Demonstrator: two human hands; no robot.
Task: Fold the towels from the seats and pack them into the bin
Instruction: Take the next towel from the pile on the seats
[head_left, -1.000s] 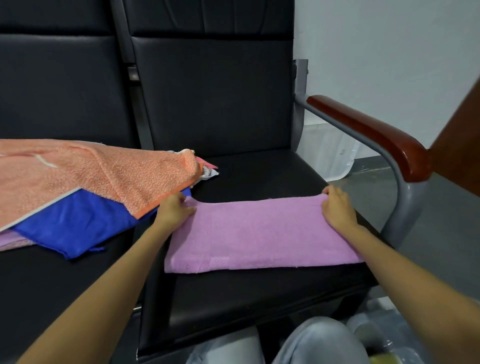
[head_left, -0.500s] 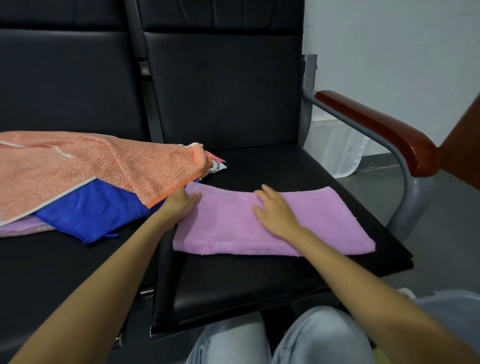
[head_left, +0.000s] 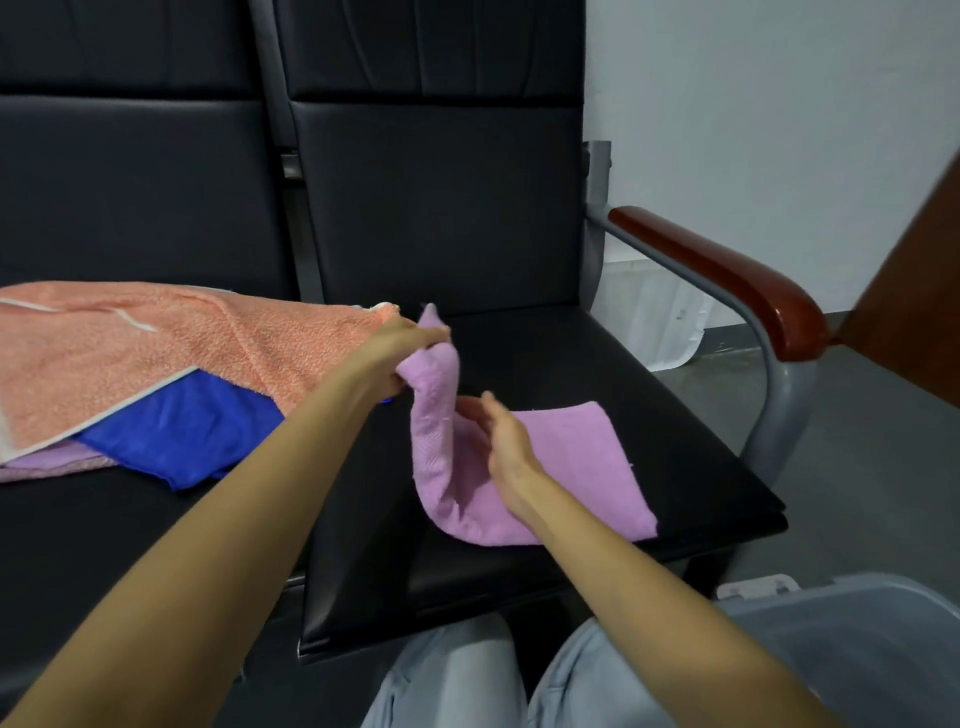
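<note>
While the grey bin (head_left: 857, 654) stood just in front of the black seat (head_left: 561, 353), the right hand (head_left: 506, 441) lay open, fingers straight, on the purple towel (head_left: 576, 467) spread on that seat. Farther back the left hand (head_left: 400, 358) pinched the towel's raised end; I'd have carried it over that flat hand as a crease line, matching edges.
</note>
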